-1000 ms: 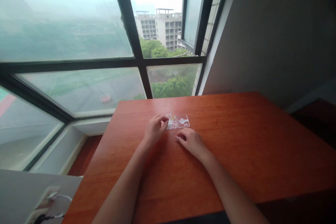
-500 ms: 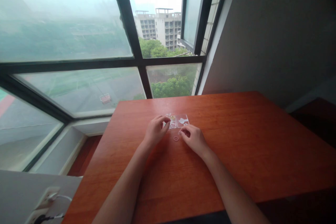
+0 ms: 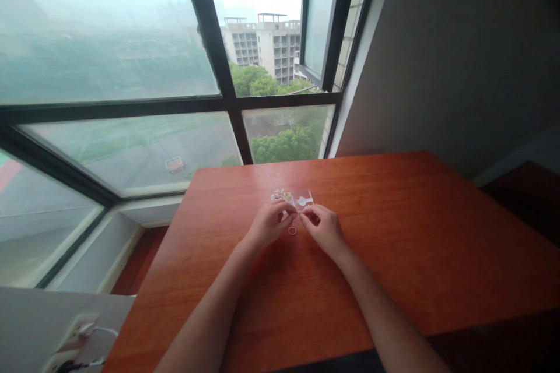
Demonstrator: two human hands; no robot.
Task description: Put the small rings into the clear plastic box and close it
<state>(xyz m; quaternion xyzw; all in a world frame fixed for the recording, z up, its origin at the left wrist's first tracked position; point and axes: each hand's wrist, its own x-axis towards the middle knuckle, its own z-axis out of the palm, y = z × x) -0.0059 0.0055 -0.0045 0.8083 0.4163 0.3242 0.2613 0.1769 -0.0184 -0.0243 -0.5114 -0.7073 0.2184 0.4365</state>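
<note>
My left hand (image 3: pixel 272 222) and my right hand (image 3: pixel 324 232) meet fingertip to fingertip above the wooden table, both closed in a pinch. A small pale pinkish piece (image 3: pixel 298 213) shows between the fingertips, too small to name. Just below the fingers, a thin pink ring (image 3: pixel 292 231) lies flat on the tabletop. Behind the left fingers sits a clear plastic case (image 3: pixel 289 199) with several small gold and pale pieces in it, partly covered by that hand. To its right is a transparent flat part (image 3: pixel 310 194) bearing a white shape (image 3: pixel 303 201).
The reddish-brown table (image 3: pixel 394 233) reaches to the dark-framed window (image 3: pixel 236 104) and the grey wall (image 3: pixel 437 70). At lower left, a wall socket (image 3: pixel 81 329) has a white cable plugged in.
My left hand has moved right and slightly down, away from over the case, and its fingertips now meet those of my right hand. The pink ring has stayed in place.
</note>
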